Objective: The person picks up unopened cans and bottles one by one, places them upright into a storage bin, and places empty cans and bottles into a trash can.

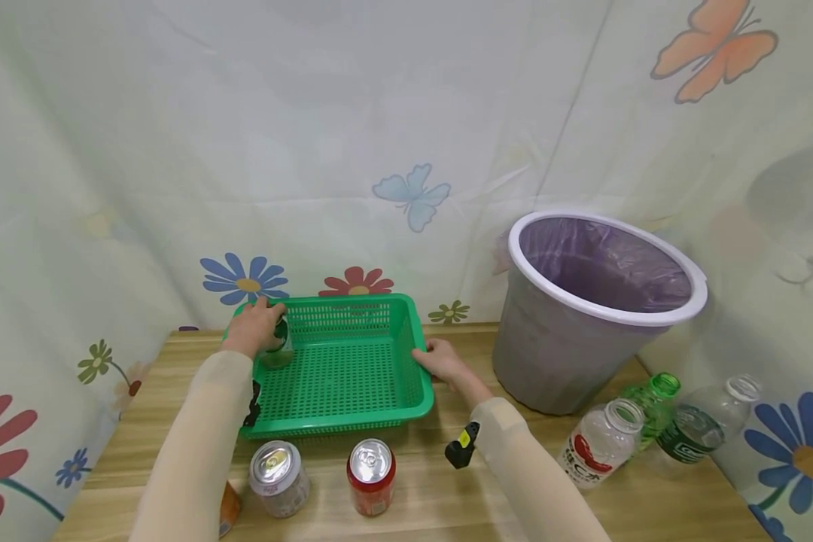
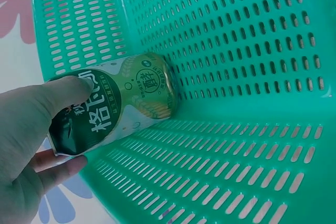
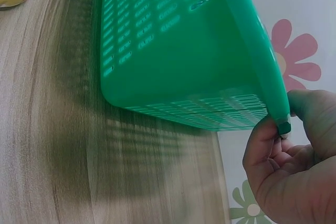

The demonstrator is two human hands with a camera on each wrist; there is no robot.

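A green plastic basket [image 1: 339,384] with slotted walls rests on the wooden table. My left hand [image 1: 252,328] reaches over its left end and grips a green-and-white drink can [image 2: 128,95], which stands inside in the back left corner. In the left wrist view the thumb lies across the can's label, with fingers on the other side. My right hand [image 1: 447,363] pinches the rim at the basket's right end. The right wrist view shows its thumb and curled fingers [image 3: 261,153] on the rim's edge.
In front of the basket stand a silver-topped clear can [image 1: 279,482], a red can [image 1: 371,482] and a partly hidden orange can [image 1: 229,509]. At right are a grey bin [image 1: 549,354] with a purple liner, a white-labelled bottle [image 1: 599,448], a green bottle [image 1: 653,403] and a clear bottle [image 1: 707,421].
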